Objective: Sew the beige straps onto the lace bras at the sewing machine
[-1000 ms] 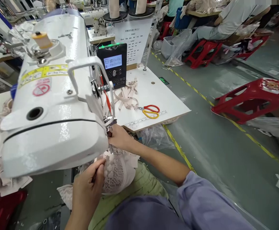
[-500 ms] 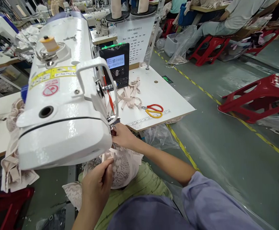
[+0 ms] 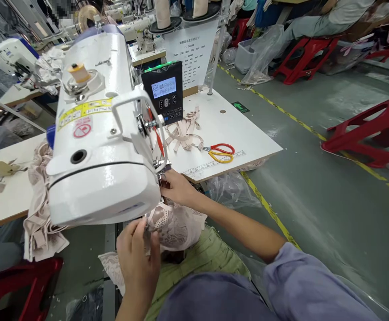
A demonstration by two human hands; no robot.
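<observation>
- Workshop floor (image 3: 315,214); sewing machine (image 3: 104,187) beyond left hand (image 3: 137,258).
- Left hand: fingers parted by lace garment (image 3: 177,229).
- Right hand (image 3: 178,187): grip hidden, can't tell.
- Garment at machine, seemingly unfinished.

The left hand's (image 3: 137,256) thumb and forefinger stand parted at the near left edge of the lace (image 3: 181,229), which spreads to the right of these fingers and below the right hand's (image 3: 179,188). The right fingertips are partly hidden beside the machine (image 3: 104,187), which fills the space left of them. Beyond the right fingers, the table (image 3: 251,129) bears scissors (image 3: 221,146) and straps (image 3: 184,131), with a screen (image 3: 164,98) farther back. Well left of the left fingers hangs pale cloth (image 3: 40,207).
</observation>
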